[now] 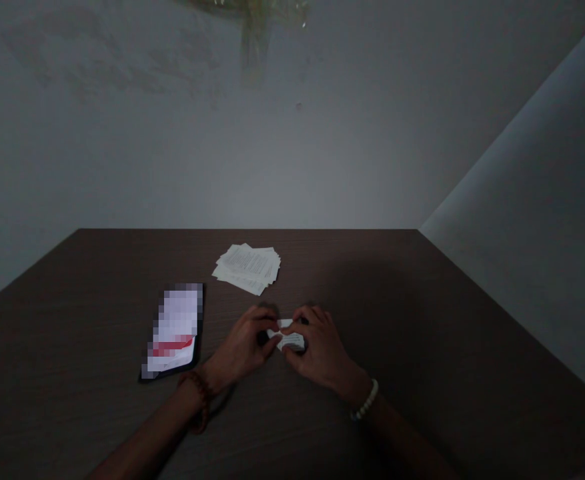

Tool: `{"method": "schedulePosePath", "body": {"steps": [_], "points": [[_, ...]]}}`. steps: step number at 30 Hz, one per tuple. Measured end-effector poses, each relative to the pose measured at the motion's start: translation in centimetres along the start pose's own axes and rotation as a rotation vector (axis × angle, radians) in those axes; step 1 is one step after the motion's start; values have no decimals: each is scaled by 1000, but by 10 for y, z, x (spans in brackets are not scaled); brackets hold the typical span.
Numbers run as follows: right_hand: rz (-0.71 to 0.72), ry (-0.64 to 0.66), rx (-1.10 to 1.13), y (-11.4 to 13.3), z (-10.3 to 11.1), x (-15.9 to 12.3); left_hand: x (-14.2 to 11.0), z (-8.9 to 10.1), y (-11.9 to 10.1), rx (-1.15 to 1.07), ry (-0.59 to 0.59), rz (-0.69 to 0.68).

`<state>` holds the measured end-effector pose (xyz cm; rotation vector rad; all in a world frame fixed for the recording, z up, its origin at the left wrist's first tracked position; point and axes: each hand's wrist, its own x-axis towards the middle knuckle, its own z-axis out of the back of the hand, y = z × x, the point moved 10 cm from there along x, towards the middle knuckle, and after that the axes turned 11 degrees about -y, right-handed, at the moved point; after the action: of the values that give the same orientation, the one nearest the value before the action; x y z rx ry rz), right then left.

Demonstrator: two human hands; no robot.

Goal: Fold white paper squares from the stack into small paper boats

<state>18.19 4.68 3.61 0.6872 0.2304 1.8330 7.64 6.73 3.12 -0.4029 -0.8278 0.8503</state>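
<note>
Now your left hand (252,335) and right hand (322,343) pinch small paper (293,342) in their grip at your twelve o'clock, with a card pile (250,268) at its eleven o'clock and a phone (175,327) at its nine.

Paper (293,342) between hands (249,337) (321,345), phone (176,327) left

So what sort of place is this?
Probably a plain indoor room, exact use unclear: a wood-grain table, a stained wall behind it, and a loose pile of printed papers.

Dim grey wall (292,147) (stained above), dark brown table (397,313).
</note>
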Motion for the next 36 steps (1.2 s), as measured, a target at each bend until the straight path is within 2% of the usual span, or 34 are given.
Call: {"method": "schedulePosePath", "body": {"steps": [18, 26, 30, 36], "points": [[-47, -65, 48, 0, 1, -4, -4, -1, -7, 31, 56, -5], [-49, -65, 26, -1, 1, -3, -2, 5, 8, 187, 63, 160], [-47, -55, 18, 0, 1, -3, 0, 8, 14, 166, 33, 215], [-45, -41, 8, 0, 0, -3, 3, 14, 20, 113, -47, 228]]}}
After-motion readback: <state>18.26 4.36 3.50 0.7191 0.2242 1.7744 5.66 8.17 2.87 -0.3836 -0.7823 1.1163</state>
